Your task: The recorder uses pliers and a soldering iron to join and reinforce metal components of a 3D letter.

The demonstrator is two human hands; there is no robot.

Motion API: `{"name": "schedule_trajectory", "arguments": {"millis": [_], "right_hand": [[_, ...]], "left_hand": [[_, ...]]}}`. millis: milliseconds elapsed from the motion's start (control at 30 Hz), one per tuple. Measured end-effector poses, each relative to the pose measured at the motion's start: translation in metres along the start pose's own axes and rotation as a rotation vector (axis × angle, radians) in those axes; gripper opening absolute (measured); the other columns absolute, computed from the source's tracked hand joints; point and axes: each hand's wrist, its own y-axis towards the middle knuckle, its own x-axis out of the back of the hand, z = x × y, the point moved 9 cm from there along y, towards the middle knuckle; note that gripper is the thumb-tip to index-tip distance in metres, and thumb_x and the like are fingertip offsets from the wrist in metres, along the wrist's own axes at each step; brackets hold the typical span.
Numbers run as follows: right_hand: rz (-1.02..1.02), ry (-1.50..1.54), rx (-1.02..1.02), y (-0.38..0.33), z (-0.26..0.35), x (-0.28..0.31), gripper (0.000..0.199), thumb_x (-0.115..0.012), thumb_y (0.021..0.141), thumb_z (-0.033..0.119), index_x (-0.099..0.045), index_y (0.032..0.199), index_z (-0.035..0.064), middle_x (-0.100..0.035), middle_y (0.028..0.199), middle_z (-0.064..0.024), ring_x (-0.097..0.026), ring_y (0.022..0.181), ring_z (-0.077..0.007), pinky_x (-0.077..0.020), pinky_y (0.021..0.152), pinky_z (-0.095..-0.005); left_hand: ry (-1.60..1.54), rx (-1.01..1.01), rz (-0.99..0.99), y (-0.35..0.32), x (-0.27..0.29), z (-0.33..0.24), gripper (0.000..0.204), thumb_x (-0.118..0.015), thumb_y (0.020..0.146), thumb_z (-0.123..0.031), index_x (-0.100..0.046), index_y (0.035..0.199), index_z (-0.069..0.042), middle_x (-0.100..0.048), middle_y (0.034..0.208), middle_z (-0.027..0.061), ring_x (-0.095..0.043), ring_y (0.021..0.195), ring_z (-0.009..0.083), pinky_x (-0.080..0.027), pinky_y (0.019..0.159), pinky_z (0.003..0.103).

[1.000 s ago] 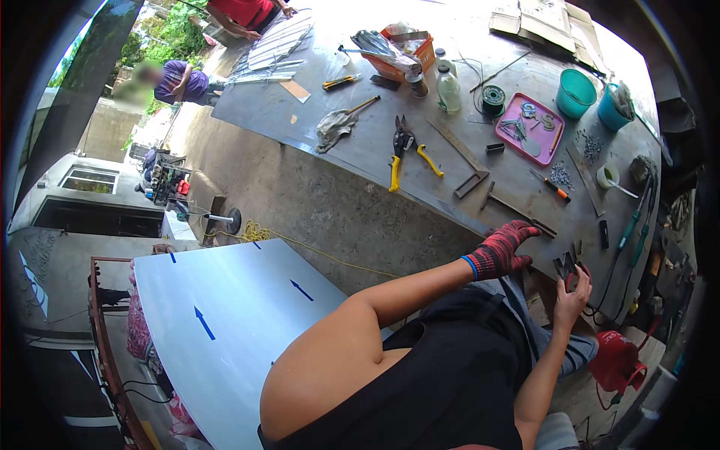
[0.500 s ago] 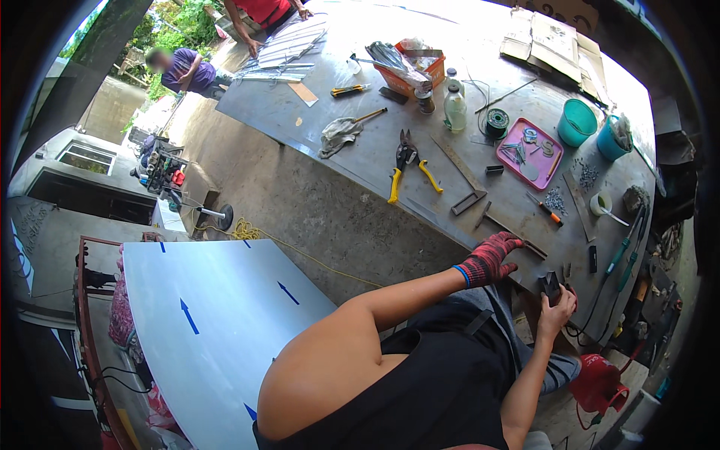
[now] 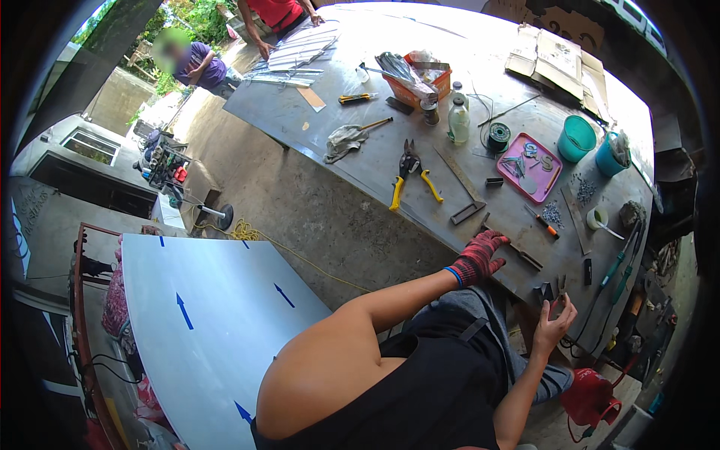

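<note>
My left hand [image 3: 478, 259], in a red and black knit glove, rests at the table's near edge with its fingers stretched out. It lies beside a hammer-like tool [image 3: 487, 223] and a narrow metal bar [image 3: 528, 258]. My bare right hand [image 3: 553, 328] is at the table edge further right, thumb and fingers apart. Just beyond its fingertips are a small black block [image 3: 543, 291] and a pair of pliers [image 3: 562, 284]. The fingers partly hide the pliers' handles, and whether they touch them is unclear.
The metal table [image 3: 360, 161] bears yellow-handled snips [image 3: 409, 166], a try square [image 3: 465, 184], a pink tray [image 3: 529, 166], an orange basket [image 3: 420, 82] and teal buckets [image 3: 577, 139]. A large pale sheet [image 3: 225, 300] stands left. Two people [image 3: 202, 66] [image 3: 279, 15] are at the far left.
My right fingers have come off the black block, which now sits at the table edge, and have spread beside the pliers. My left hand stays near the bar. The view has shifted slightly.
</note>
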Motion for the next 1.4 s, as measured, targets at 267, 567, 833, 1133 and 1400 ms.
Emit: {"name": "schedule_trajectory", "arguments": {"millis": [267,567,833,1133,1400], "right_hand": [[-0.016,0.053,0.029,0.010,0.026,0.025,0.052,-0.076,0.096,0.017,-0.058,0.143,0.0020,-0.056,0.129,-0.0160,-0.060,0.117,-0.0325,-0.0475,0.102,-0.0418],[0.216,0.288,0.123,-0.022,0.093,-0.010,0.038,-0.072,0.095,0.006,-0.063,0.131,0.0005,-0.061,0.104,-0.0115,-0.059,0.083,-0.0220,-0.0509,0.074,-0.0368],[0.648,0.309,0.414,-0.090,0.122,-0.100,0.026,-0.077,0.091,0.011,-0.071,0.115,0.0038,-0.065,0.093,-0.0134,-0.064,0.076,-0.0294,-0.0528,0.072,-0.0412],[0.679,0.464,-0.085,-0.085,0.054,-0.143,0.014,-0.074,0.097,0.013,-0.075,0.102,0.0000,-0.067,0.083,-0.0063,-0.063,0.075,-0.0131,-0.0517,0.071,-0.0293],[0.443,0.399,-0.247,-0.094,-0.091,-0.197,0.036,-0.068,0.100,0.027,-0.075,0.099,-0.0076,-0.078,0.093,-0.0161,-0.072,0.086,-0.0249,-0.0539,0.079,-0.0408]], "left_hand": [[0.017,-0.024,0.009,0.001,-0.005,-0.010,0.059,-0.081,0.087,-0.028,-0.061,0.141,-0.012,-0.057,0.146,0.0182,-0.053,0.135,0.0406,-0.042,0.116,0.051],[0.227,-0.208,-0.161,0.004,-0.003,0.003,0.062,-0.080,0.086,-0.029,-0.061,0.142,-0.013,-0.055,0.149,0.0170,-0.052,0.135,0.0393,-0.040,0.115,0.053],[0.402,-0.161,-0.061,0.012,-0.030,0.024,0.064,-0.074,0.090,-0.044,-0.059,0.145,-0.016,-0.051,0.153,0.0141,-0.044,0.146,0.0345,-0.025,0.126,0.053],[0.414,-0.158,-0.082,0.014,-0.030,0.027,0.063,-0.073,0.089,-0.045,-0.061,0.144,-0.016,-0.053,0.152,0.0129,-0.044,0.146,0.0327,-0.024,0.126,0.053],[0.434,-0.162,-0.055,0.016,-0.029,0.020,0.062,-0.072,0.089,-0.046,-0.062,0.142,-0.016,-0.054,0.151,0.0127,-0.045,0.145,0.0334,-0.025,0.125,0.053]]}}
